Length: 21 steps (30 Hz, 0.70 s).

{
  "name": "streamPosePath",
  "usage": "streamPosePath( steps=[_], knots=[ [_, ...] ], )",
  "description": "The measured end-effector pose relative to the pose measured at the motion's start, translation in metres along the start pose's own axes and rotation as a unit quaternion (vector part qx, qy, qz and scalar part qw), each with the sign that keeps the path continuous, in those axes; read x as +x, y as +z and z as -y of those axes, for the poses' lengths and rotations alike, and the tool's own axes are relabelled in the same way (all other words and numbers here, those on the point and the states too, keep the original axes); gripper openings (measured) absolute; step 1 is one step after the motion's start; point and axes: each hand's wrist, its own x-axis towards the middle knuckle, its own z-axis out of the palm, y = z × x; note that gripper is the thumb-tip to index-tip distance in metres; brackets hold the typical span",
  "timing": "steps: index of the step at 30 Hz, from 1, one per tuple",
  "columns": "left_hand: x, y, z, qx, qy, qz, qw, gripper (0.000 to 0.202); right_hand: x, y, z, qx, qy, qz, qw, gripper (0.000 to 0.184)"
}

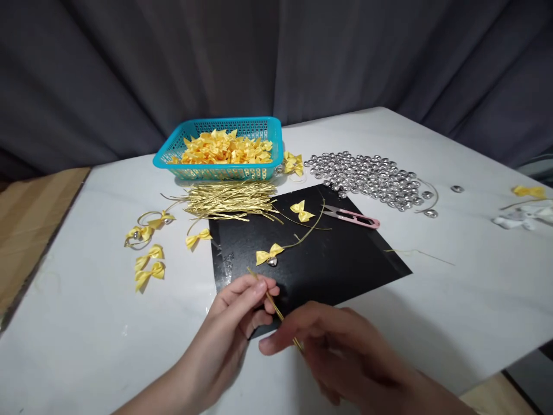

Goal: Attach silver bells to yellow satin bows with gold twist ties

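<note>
Gold cord [276, 310], seemingly doubled, runs slantwise between my hands above the front of a black sheet [302, 276]. My left hand [244, 305] is closed, pinching its upper end between thumb and fingertips. Lower down, my right hand [337, 346] curls around the same cord, its lower end hidden behind the fingers. Just beyond my left hand lies a yellow bow [268, 253] with a silver bell [272, 261] and a length of cord attached. Another yellow bow [302, 211] rests farther back on the sheet, near pink-handled thread snips [352, 217].
A turquoise basket [218, 166] full of yellow bows stands at the back. Before it lies a pile of gold cords [228, 199]. Silver bells [367, 178] are heaped at right. Several loose bows [149, 275] lie at left, and a white bow [521, 218] at far right.
</note>
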Motion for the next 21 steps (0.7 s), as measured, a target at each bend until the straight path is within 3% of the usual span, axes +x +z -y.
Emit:
streamPosePath(
  steps=[2, 4, 8, 12, 16, 18, 21],
  knots=[
    [-0.001, 0.0, -0.001, -0.038, -0.027, 0.007, 0.999, 0.01, -0.003, -0.003, 0.0, 0.064, -0.004, 0.042, 0.997, 0.027],
    [-0.001, -0.001, -0.001, -0.072, -0.038, 0.017, 0.997, 0.004, -0.003, -0.005, 0.0, 0.092, 0.0, 0.038, 0.995, 0.027],
    [-0.001, -0.004, -0.003, -0.127, -0.058, 0.052, 0.989, 0.011, 0.004, -0.003, 0.001, 0.029, -0.005, -0.049, 0.998, 0.022],
    [-0.004, -0.001, -0.006, -0.18, -0.087, 0.067, 0.977, 0.004, 0.008, -0.007, 0.002, 0.019, -0.025, -0.012, 0.999, 0.021],
    [-0.007, 0.001, -0.006, -0.181, -0.096, 0.069, 0.976, 0.007, 0.007, -0.013, 0.002, 0.015, -0.102, 0.004, 0.995, 0.023],
    [-0.008, 0.001, -0.003, -0.157, -0.102, 0.074, 0.98, 0.012, 0.007, -0.014, 0.002, 0.053, -0.104, 0.006, 0.993, 0.025],
    [-0.009, 0.0, 0.002, -0.114, -0.113, 0.091, 0.983, 0.018, 0.011, -0.012, 0.0, 0.193, -0.043, 0.053, 0.979, 0.029]
  ],
)
